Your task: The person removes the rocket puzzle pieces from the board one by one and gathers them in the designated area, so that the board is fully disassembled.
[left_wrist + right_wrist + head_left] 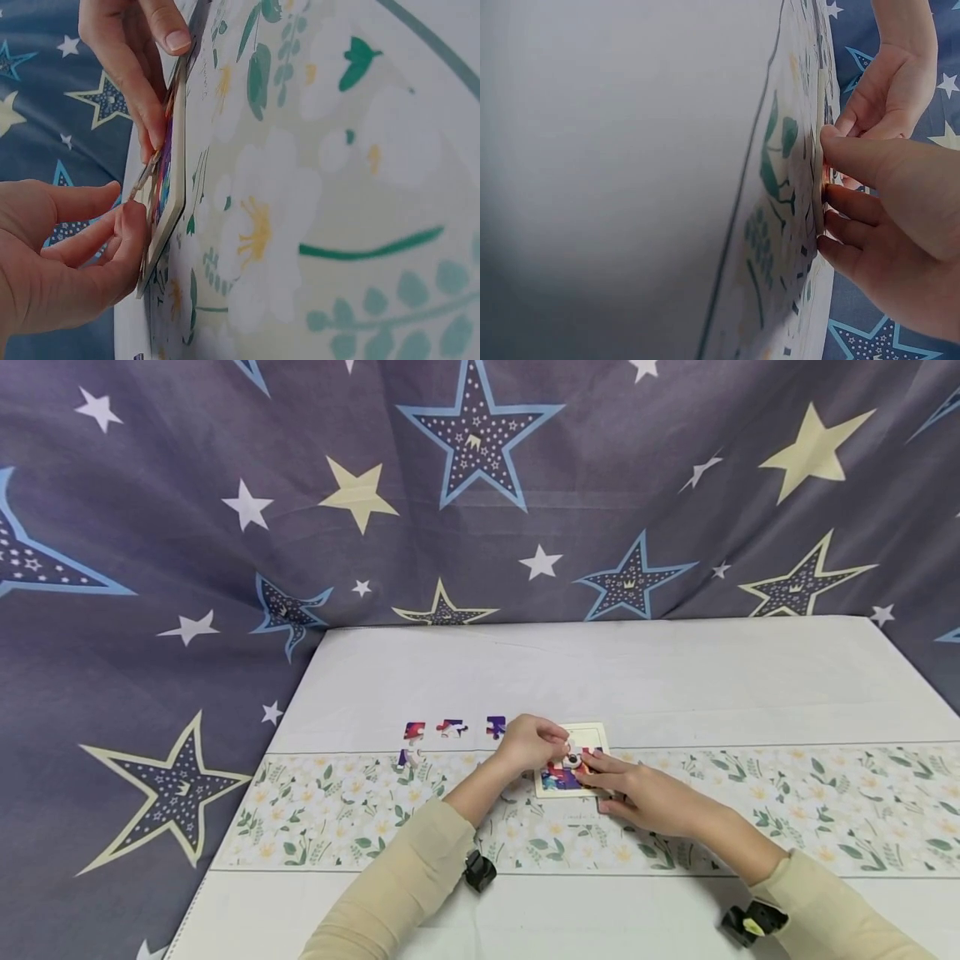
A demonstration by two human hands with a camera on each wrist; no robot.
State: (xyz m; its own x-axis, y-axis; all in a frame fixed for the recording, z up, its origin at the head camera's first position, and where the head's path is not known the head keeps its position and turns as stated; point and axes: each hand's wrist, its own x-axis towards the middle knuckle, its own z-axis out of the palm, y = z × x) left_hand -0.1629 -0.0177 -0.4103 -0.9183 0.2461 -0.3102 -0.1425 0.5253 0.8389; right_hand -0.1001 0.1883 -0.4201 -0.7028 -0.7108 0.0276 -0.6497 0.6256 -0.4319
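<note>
A square jigsaw tray [594, 727] with a pale rim lies on the table, its lower part filled with colourful pieces. My left hand [531, 745] is over the tray's left side. In the left wrist view it pinches a jigsaw piece [142, 177] between thumb and fingers, tilted up above the tray. My right hand [648, 793] reaches in from the right, its extended fingers resting on the assembled pieces and its thumb near the tray's front right corner. One of its fingertips [155, 135] is right at the end of the tilted piece.
Several loose jigsaw pieces lie left of the tray, among them a red one [414, 730], a red and white one [452, 727] and a purple one [495, 726]. A floral strip [330, 814] crosses the white table [675, 677]. A star-patterned cloth [525, 468] hangs behind.
</note>
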